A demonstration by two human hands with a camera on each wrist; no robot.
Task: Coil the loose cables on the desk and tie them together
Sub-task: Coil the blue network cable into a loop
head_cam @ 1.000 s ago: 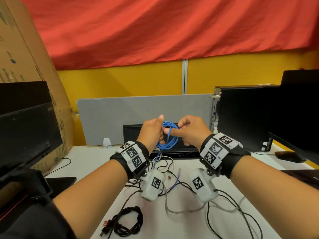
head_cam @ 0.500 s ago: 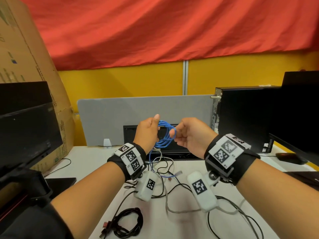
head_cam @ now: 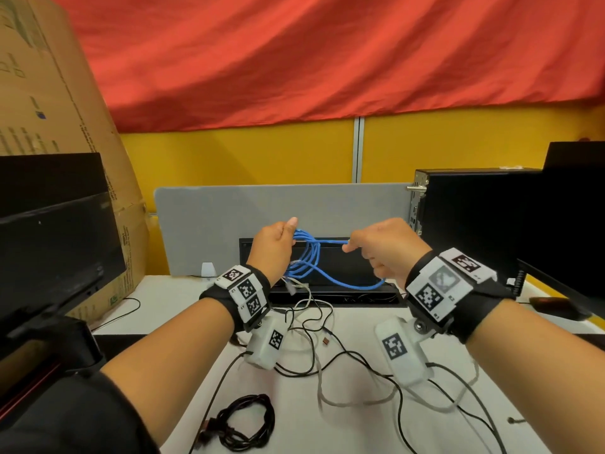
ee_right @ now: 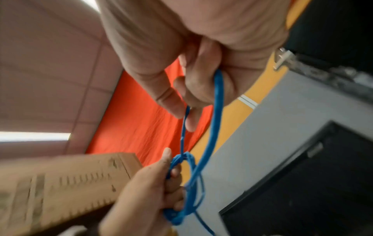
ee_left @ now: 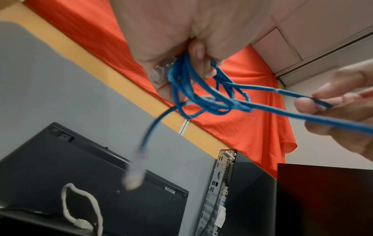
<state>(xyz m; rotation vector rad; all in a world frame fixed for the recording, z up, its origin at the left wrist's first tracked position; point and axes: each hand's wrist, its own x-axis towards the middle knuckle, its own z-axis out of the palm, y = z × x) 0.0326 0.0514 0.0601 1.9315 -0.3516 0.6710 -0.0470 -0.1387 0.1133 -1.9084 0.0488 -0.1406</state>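
Above the desk (head_cam: 294, 421), I hold the blue cable (head_cam: 302, 257) between both hands. My left hand (head_cam: 273, 249) grips the bundled loops; my right hand (head_cam: 381, 247) pinches a thin blue tie strip and also carries one long loop. Compared with half a second ago, the hands have separated, drawing the strip taut from the bundle. I judge the binding is being cinched. Black and white cables (head_cam: 311, 342) remain loose below, so more coiling remains.

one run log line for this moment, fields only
step: tying blue cable coil | left hand: grips coil | right hand: pinches thin blue tie, pulled taut | black coil: on desk
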